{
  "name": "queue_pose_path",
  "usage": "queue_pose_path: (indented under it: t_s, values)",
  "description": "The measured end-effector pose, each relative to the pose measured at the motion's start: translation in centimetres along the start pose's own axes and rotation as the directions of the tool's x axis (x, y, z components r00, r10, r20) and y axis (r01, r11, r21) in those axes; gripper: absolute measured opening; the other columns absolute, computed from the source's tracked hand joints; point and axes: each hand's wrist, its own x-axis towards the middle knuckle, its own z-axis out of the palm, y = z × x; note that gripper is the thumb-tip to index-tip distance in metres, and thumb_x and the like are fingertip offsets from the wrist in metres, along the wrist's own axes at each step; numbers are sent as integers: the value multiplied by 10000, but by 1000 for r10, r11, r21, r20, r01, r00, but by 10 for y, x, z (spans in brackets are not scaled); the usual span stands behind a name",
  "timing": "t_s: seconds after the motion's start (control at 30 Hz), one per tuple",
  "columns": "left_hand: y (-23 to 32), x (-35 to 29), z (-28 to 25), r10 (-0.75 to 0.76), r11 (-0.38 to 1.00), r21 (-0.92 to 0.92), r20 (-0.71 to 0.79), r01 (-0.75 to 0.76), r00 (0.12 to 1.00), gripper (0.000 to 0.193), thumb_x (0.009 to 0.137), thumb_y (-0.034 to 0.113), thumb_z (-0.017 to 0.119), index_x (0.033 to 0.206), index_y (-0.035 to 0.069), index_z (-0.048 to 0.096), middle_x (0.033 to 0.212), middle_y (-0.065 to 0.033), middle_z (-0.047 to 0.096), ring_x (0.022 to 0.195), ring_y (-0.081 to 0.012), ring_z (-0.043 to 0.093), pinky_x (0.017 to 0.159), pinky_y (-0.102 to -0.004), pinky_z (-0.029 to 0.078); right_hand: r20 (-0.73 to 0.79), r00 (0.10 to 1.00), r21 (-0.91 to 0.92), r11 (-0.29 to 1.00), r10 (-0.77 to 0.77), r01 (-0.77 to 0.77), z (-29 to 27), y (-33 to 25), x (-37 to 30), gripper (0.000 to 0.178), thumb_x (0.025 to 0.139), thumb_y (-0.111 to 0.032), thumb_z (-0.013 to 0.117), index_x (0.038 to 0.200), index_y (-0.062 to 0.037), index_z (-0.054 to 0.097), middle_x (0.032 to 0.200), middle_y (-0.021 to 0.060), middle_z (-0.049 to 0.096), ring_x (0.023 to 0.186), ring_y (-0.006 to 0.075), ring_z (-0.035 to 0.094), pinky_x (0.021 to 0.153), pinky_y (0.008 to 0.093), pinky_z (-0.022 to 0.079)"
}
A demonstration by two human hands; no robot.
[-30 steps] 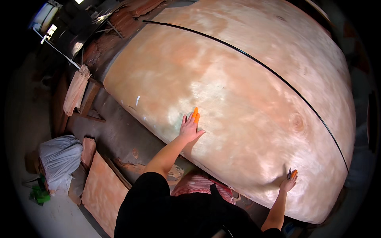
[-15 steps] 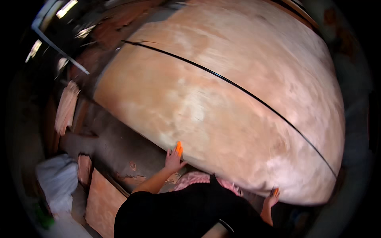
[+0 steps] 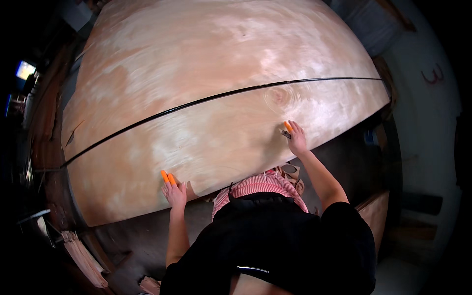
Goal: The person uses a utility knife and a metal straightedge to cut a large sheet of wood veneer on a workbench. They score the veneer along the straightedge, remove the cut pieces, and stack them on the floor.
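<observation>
A wide, pale wood veneer sheet [image 3: 221, 132] fills the space before me, patched in pink and cream, with a swirled knot on its right side. Orange covers sit on two fingers of my left hand [image 3: 175, 194], which is spread near the sheet's front edge, to the left of my body. Farther right, my right hand [image 3: 297, 141] is over the sheet below the knot, with an orange cover on a finger. It grips a small dark tool with a metallic look [image 3: 286, 133]; the exact kind is unclear.
A thin black cord [image 3: 241, 90] runs across the whole sheet. Bundled wood strips [image 3: 84, 258] lie at the lower left. A wooden board [image 3: 373, 216] stands behind my right arm. A pale wall [image 3: 423, 113] rises on the right, and a lit screen [image 3: 24, 70] glows far left.
My view has turned, so the cord now slopes up to the right. My right hand has moved from the sheet's front edge farther in over it. The left hand remains near the edge.
</observation>
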Motion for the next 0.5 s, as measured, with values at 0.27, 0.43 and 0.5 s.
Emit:
queue_pose_path:
  t_s: [0.27, 0.43, 0.5]
  values:
    - [7, 39, -31, -114, 985, -90, 309, 148, 944, 606, 790, 382, 537, 1250, 25, 367, 1290, -201, 342, 1136, -329, 405, 921, -407, 353, 98, 993, 87, 993, 69, -78, 1, -6, -40, 478, 678, -18, 535, 1152, -35, 474, 1245, 112, 422, 1166, 291, 369, 953, 396, 301]
    - [-3, 92, -32, 18, 957, -291, 50, -3, 999, 547, 784, 226, 574, 1246, 20, 367, 1296, -193, 345, 1124, -312, 420, 894, -355, 392, 174, 979, 103, 987, 108, -128, -25, -24, -67, 482, 714, -59, 562, 1185, -85, 466, 1212, 118, 451, 1140, 292, 400, 941, 392, 328]
    - [18, 114, -39, 163, 955, -220, -178, -201, 970, 547, 774, 160, 566, 1256, 18, 352, 1295, -189, 350, 1128, -313, 416, 902, -363, 391, 214, 968, 126, 979, 129, -159, -30, -28, -82, 464, 722, -66, 552, 1178, -87, 471, 1184, 123, 472, 1109, 293, 426, 927, 390, 342]
